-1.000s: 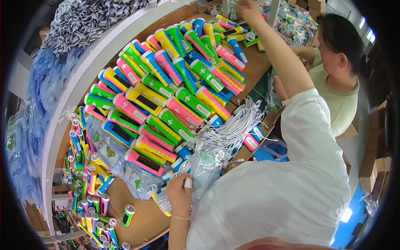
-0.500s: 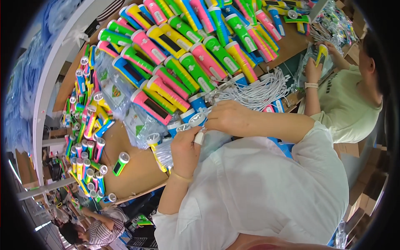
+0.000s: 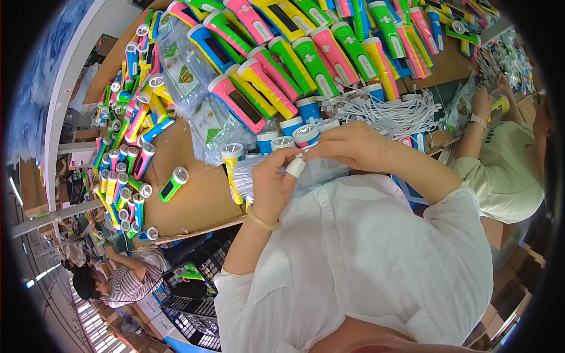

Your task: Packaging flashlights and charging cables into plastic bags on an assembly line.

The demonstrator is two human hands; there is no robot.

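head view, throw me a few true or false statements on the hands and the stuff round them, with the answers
1. The left grip and right grip are close together. True.
2. The band is on the right wrist. False: it is on the left.
3. A green flashlight lies apart from the pile on brown cardboard. True.
4. The bundled cables are black. False: they are white.
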